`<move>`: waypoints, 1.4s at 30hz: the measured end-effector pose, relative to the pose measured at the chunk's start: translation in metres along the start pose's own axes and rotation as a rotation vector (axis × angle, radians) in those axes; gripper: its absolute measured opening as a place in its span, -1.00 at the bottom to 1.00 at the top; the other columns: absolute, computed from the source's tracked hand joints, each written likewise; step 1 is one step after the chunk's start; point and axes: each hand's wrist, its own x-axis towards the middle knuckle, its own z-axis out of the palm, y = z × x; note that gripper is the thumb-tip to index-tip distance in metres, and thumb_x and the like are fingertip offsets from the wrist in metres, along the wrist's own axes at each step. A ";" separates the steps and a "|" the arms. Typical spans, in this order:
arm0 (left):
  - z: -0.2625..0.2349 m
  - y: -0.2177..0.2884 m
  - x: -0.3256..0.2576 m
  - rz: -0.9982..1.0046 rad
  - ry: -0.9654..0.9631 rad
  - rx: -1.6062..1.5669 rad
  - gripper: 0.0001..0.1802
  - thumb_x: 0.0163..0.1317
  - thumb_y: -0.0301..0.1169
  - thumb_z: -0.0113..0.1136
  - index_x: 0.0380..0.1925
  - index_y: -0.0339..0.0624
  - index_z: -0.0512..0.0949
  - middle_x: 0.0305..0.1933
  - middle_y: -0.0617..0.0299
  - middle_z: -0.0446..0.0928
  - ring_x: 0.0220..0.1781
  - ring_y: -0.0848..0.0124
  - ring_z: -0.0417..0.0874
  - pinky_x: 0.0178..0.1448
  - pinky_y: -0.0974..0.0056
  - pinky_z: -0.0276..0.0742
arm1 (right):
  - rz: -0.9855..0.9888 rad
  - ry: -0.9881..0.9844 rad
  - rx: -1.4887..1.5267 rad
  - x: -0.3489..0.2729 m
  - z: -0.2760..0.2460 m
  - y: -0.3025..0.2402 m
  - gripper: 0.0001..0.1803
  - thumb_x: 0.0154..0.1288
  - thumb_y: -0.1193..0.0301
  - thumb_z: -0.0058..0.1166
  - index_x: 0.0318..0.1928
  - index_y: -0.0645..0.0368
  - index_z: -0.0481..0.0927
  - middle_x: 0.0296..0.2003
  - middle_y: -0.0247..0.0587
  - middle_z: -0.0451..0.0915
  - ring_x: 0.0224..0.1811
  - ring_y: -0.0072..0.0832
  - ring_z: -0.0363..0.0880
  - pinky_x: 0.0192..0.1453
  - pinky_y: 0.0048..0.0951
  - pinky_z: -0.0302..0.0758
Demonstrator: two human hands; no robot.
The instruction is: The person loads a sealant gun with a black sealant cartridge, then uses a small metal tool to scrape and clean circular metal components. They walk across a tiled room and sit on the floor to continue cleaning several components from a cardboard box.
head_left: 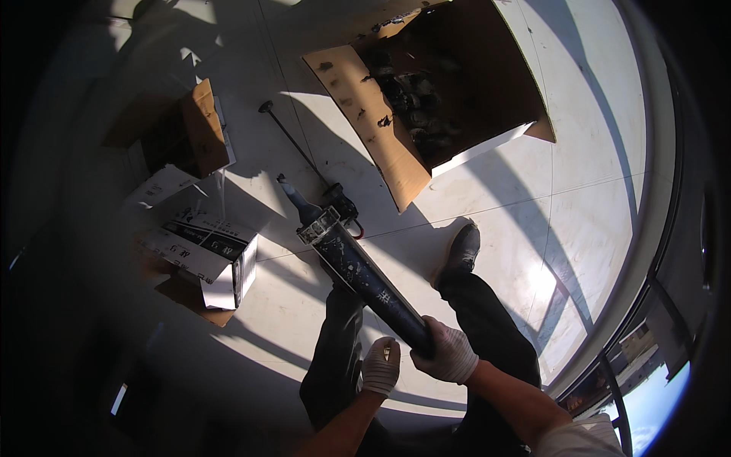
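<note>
My right hand [448,353], in a pale striped work glove, is wrapped round the near end of a black sealant gun barrel [371,283]. The barrel slants away to the left and is smeared with white marks. A grey nozzle [299,199] with a dark tip sticks out of its far-end collar. Beside that end my left hand [381,367] is not: gloved too, it is closed just left of the barrel's near end, with a small yellowish bit at its fingertips that I cannot make out. On the floor past the collar lies the gun's handle [340,204] with its plunger rod [293,142].
A large open carton [384,137] holding black-smeared, crumpled items stands at the far right. Two smaller opened boxes, a brown carton [204,129] and a white printed box [242,270], stand at the left. My shoe [463,247] rests on the pale tiled floor [487,213].
</note>
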 end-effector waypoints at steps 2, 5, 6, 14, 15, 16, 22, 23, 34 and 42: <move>0.004 0.020 -0.073 -0.004 -0.081 -0.033 -0.66 0.47 -0.17 0.18 -0.03 -0.23 0.65 -0.11 -0.06 0.72 -0.06 0.05 0.76 0.10 0.07 0.64 | 0.047 -0.065 -0.026 -0.024 -0.010 -0.012 -0.32 0.11 0.32 0.36 0.21 0.23 0.37 -0.27 0.12 0.66 -0.27 0.10 0.70 -0.20 -0.03 0.65; 0.023 0.024 -0.165 -0.131 -0.100 -0.132 -0.62 0.48 -0.15 0.17 -0.01 -0.25 0.65 -0.11 -0.05 0.72 -0.07 0.10 0.77 0.06 0.10 0.65 | 0.058 -0.106 -0.089 -0.054 -0.032 -0.028 -0.27 0.05 0.36 0.41 0.22 0.26 0.36 -0.30 0.09 0.64 -0.30 0.09 0.71 -0.22 -0.07 0.67; 0.029 0.026 -0.187 -0.157 -0.105 -0.181 -0.62 0.48 -0.14 0.17 0.00 -0.25 0.65 -0.11 -0.05 0.72 -0.06 0.12 0.77 0.06 0.11 0.65 | 0.027 -0.106 -0.105 -0.062 -0.040 -0.032 -0.26 0.05 0.36 0.42 0.22 0.26 0.36 -0.29 0.09 0.64 -0.30 0.09 0.71 -0.22 -0.07 0.67; 0.054 0.064 -0.256 -0.145 0.107 -0.608 -0.64 0.60 -0.21 0.05 -0.06 -0.33 0.63 -0.21 0.12 0.74 -0.16 0.41 0.74 0.03 0.25 0.66 | -0.163 -0.140 -0.126 -0.100 -0.103 -0.088 -0.16 0.04 0.37 0.43 0.32 0.29 0.32 -0.34 0.04 0.62 -0.32 0.03 0.71 -0.23 -0.14 0.64; 0.060 0.065 -0.257 -0.154 0.074 -0.672 -0.61 0.61 -0.16 0.05 -0.01 -0.31 0.62 -0.17 0.14 0.73 -0.11 0.41 0.72 0.08 0.26 0.64 | -0.186 -0.140 -0.136 -0.104 -0.109 -0.093 -0.17 0.04 0.38 0.43 0.32 0.28 0.32 -0.36 0.03 0.62 -0.33 0.02 0.71 -0.24 -0.14 0.64; 0.063 0.073 -0.259 -0.149 0.070 -0.781 -0.58 0.62 -0.12 0.03 0.01 -0.31 0.61 -0.14 0.14 0.72 -0.08 0.41 0.71 0.10 0.26 0.63 | -0.211 -0.141 -0.143 -0.108 -0.112 -0.096 -0.17 0.04 0.38 0.43 0.32 0.28 0.32 -0.38 0.02 0.62 -0.34 0.01 0.71 -0.24 -0.14 0.64; 0.011 0.136 -0.206 0.018 -0.004 -1.203 -0.33 0.59 0.14 -0.09 0.25 -0.28 0.48 0.09 0.12 0.65 0.15 0.34 0.67 0.29 0.16 0.58 | -0.200 -0.232 -0.144 -0.119 -0.125 -0.112 -0.20 0.06 0.36 0.40 0.30 0.26 0.33 -0.30 0.08 0.64 -0.27 0.09 0.70 -0.18 -0.07 0.64; -0.004 0.140 -0.189 0.092 -0.016 -1.210 -0.31 0.58 0.17 -0.08 0.28 -0.26 0.46 0.14 0.12 0.63 0.18 0.34 0.65 0.33 0.14 0.57 | -0.208 -0.219 -0.155 -0.119 -0.121 -0.109 -0.21 0.06 0.36 0.40 0.30 0.26 0.33 -0.30 0.07 0.65 -0.27 0.09 0.70 -0.18 -0.07 0.64; -0.116 0.174 -0.028 0.187 -0.203 -1.458 -0.52 0.31 -0.09 0.44 -0.01 -0.19 0.52 -0.28 0.22 0.64 -0.17 0.38 0.68 0.02 0.24 0.60 | -0.254 -0.189 -0.313 -0.071 -0.064 -0.081 -0.14 0.09 0.28 0.40 0.35 0.30 0.26 -0.11 0.20 0.63 -0.18 0.14 0.70 -0.11 -0.03 0.67; -0.107 0.145 0.076 -0.029 -0.101 -1.562 -0.64 0.13 -0.54 0.49 -0.14 -0.09 0.52 -0.34 0.30 0.54 -0.34 0.40 0.61 -0.17 0.17 0.68 | -0.351 -0.138 -0.452 0.061 -0.080 -0.040 -0.45 0.21 0.29 0.37 0.18 0.18 0.54 0.01 0.05 0.63 0.00 0.02 0.65 0.09 -0.09 0.61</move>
